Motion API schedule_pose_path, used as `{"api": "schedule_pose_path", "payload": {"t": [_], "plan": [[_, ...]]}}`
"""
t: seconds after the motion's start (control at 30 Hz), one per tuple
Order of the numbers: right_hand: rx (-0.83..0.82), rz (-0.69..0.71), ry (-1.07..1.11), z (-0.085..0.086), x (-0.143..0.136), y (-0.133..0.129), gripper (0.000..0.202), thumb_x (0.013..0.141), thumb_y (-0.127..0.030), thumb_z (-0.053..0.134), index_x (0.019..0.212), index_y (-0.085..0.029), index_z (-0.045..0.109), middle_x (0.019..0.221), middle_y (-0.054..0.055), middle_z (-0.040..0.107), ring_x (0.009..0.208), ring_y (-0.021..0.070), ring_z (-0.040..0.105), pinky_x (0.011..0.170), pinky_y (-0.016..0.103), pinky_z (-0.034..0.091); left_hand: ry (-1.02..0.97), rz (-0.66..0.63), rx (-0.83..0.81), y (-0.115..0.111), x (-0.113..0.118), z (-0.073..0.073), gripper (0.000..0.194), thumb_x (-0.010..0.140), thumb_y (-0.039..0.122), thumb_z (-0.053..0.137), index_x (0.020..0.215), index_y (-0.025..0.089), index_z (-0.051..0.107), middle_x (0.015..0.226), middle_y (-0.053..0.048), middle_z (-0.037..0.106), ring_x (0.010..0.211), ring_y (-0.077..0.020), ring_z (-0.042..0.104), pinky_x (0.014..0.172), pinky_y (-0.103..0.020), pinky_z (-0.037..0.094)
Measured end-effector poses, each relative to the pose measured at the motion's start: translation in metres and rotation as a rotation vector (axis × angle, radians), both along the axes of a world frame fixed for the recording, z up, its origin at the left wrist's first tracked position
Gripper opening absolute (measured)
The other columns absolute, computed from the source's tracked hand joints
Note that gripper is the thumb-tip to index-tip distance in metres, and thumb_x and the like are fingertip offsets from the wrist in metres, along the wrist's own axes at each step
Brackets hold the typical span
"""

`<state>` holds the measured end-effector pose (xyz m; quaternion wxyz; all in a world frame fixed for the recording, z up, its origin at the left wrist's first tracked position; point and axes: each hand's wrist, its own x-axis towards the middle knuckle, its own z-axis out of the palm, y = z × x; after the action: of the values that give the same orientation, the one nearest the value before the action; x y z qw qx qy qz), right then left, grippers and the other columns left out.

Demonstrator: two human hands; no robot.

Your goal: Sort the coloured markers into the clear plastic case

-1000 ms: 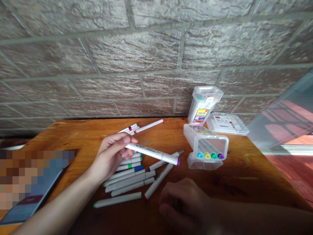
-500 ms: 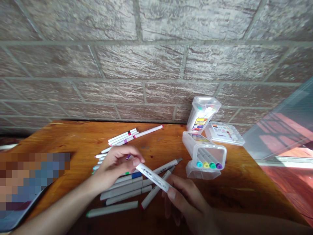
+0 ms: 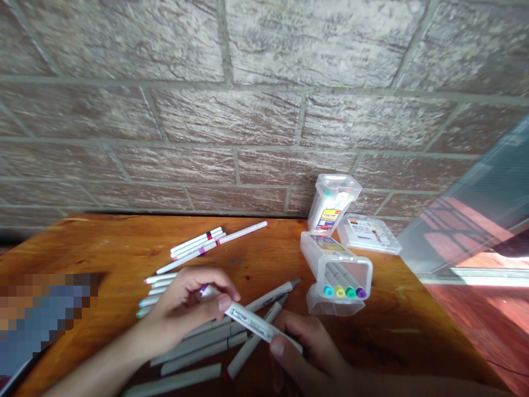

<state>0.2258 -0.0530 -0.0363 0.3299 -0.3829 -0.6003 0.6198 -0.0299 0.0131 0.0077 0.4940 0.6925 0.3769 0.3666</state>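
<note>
A white marker (image 3: 252, 323) with dark print and a purple end slants between my two hands above the table. My left hand (image 3: 194, 309) pinches its upper left part between thumb and fingers. At the lower right end, my right hand (image 3: 308, 350) grips the barrel, with the thumb on top. Beneath lie several loose white markers (image 3: 202, 347), partly covered by my hands. Two markers with grey tips, one of them this marker (image 3: 270, 296), point toward the upper right. Farther back are slimmer white pens (image 3: 190, 258) with coloured bands.
On the right, an open clear plastic case (image 3: 345, 295) lies on its side with several markers inside. Behind it stand a second clear case (image 3: 333, 204) and a flat white box (image 3: 367, 232). A brick wall (image 3: 231, 116) borders the wooden table (image 3: 136, 229). A pixelated area covers the lower left.
Both hands still hold the marker; the right hand now sits farther in along the barrel, whose end shows past the thumb. The purple end has come into view. The whole view has shifted slightly.
</note>
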Motion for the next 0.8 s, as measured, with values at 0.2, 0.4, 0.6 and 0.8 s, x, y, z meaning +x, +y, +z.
{"api": "schedule_pose_path", "payload": {"t": [0.2, 0.4, 0.6, 0.8], "plan": [[0.183, 0.041, 0.028, 0.005, 0.004, 0.009, 0.056, 0.104, -0.069, 0.052, 0.084, -0.018, 0.060, 0.060, -0.005, 0.051, 0.050, 0.0080, 0.043, 0.044, 0.019, 0.028, 0.081, 0.055, 0.010, 0.001, -0.007, -0.003, 0.021, 0.090, 0.043, 0.077, 0.085, 0.024, 0.083, 0.073, -0.006, 0.075, 0.060, -0.0198, 0.065, 0.055, -0.024, 0.049], [0.304, 0.072, 0.068, -0.013, -0.001, 0.019, 0.061, 0.097, -0.074, 0.061, 0.073, -0.017, 0.060, 0.058, -0.005, 0.046, 0.050, 0.0076, 0.042, 0.042, 0.019, 0.028, 0.145, 0.113, 0.080, 0.002, -0.013, -0.002, 0.020, 0.087, 0.045, 0.077, 0.081, 0.027, 0.083, 0.072, -0.006, 0.075, 0.062, -0.0240, 0.067, 0.056, -0.028, 0.053], [0.286, 0.037, 0.035, -0.020, -0.004, 0.021, 0.076, 0.086, -0.091, 0.057, 0.063, -0.019, 0.051, 0.055, -0.005, 0.045, 0.048, 0.0071, 0.042, 0.042, 0.018, 0.027, 0.156, 0.232, 0.044, 0.000, -0.013, -0.008, 0.029, 0.083, 0.056, 0.077, 0.077, 0.028, 0.082, 0.072, -0.006, 0.074, 0.064, -0.0243, 0.067, 0.059, -0.029, 0.054], [0.295, 0.056, 0.023, -0.008, 0.001, 0.017, 0.068, 0.102, -0.081, 0.039, 0.070, -0.021, 0.048, 0.055, -0.005, 0.041, 0.048, 0.0072, 0.038, 0.041, 0.019, 0.023, 0.034, 0.187, -0.079, -0.002, -0.007, -0.006, 0.035, 0.083, 0.061, 0.075, 0.079, 0.027, 0.083, 0.068, -0.007, 0.070, 0.056, -0.0216, 0.061, 0.051, -0.029, 0.048]]}}
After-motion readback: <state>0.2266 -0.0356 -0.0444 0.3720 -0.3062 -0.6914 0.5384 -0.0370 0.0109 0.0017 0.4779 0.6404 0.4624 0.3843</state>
